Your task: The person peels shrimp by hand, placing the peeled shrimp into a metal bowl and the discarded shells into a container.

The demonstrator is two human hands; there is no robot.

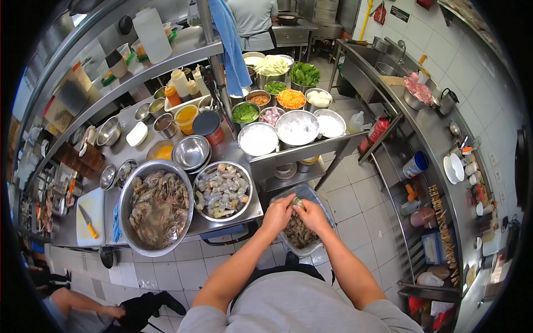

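Observation:
Both my hands meet over a clear plastic tub [328,217] that holds shrimp shells and heads [300,232]. My left hand [279,213] and my right hand [312,215] are closed around a small greyish shrimp [298,203], pinched between the fingertips. To the left on the steel counter, a metal bowl of peeled shrimp [223,190] stands nearest my left hand. Beside it is a large metal basin of whole shrimp and heads [161,208], its contents reddish brown.
A knife [88,222] lies on a white cutting board [91,202] at the far left. Empty steel bowls [191,152] sit behind the basin. Ahead, bowls of vegetables and white powder [297,127] fill a steel stand. Two other people are partly visible.

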